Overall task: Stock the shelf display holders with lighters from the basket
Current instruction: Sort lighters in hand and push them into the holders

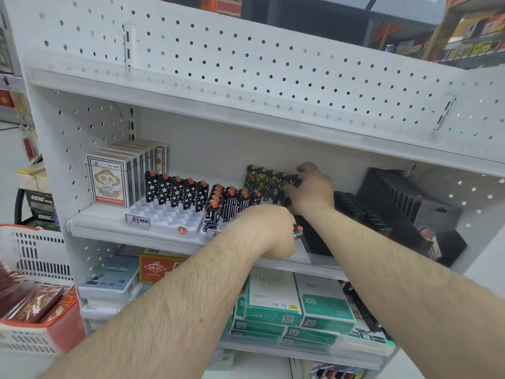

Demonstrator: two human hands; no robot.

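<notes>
Both arms reached into the white shelf (142,228). The right hand (311,191) was up at the back, its fingers curled round a row of black-and-yellow lighters (269,180), thumb lifted above them. The left hand (269,231) sat lower and nearer, closed on a lighter (297,232) whose orange-capped top poked out beside its knuckles. Just left of that hand stood circuit-pattern lighters (218,206), and farther left star-pattern lighters (176,191) in a white holder (164,218). The basket (30,258) hung well out to the left of both arms.
</notes>
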